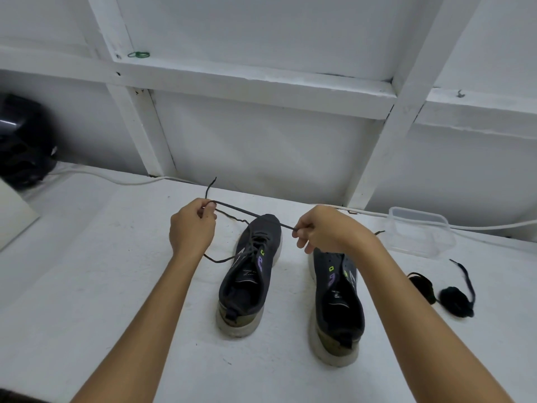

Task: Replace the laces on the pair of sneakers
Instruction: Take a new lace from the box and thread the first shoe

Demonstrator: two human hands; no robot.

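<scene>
Centrally, a dark lace [250, 214] is stretched between two pinching hands: the left hand [193, 225] nips it between thumb and curled fingers near one end, a short frayed tail rising beyond the pinch, while the right hand [319, 228] nips the other part at its fingertips. Below the taut span stands the left sneaker [248, 274], toe pointing away from the person, its eyelets loosely threaded with a lace whose loose end trails on the table toward the left forearm; whether this is the same lace as the held one cannot be told. Under the right wrist stands the right sneaker [337, 303], apparently unlaced. Judged as material, the lace is light, limp and thin, prone to slip, and is best held close to its tip for threading; the shoes are soft-topped and light enough to shift when pulled. Outward of the right hand lie two bundled dark laces [453, 298] and a clear plastic container [421, 231]. The white table [87, 271] offers broad room beyond the left hand; a white panelled wall [261, 146] closes the far side.
</scene>
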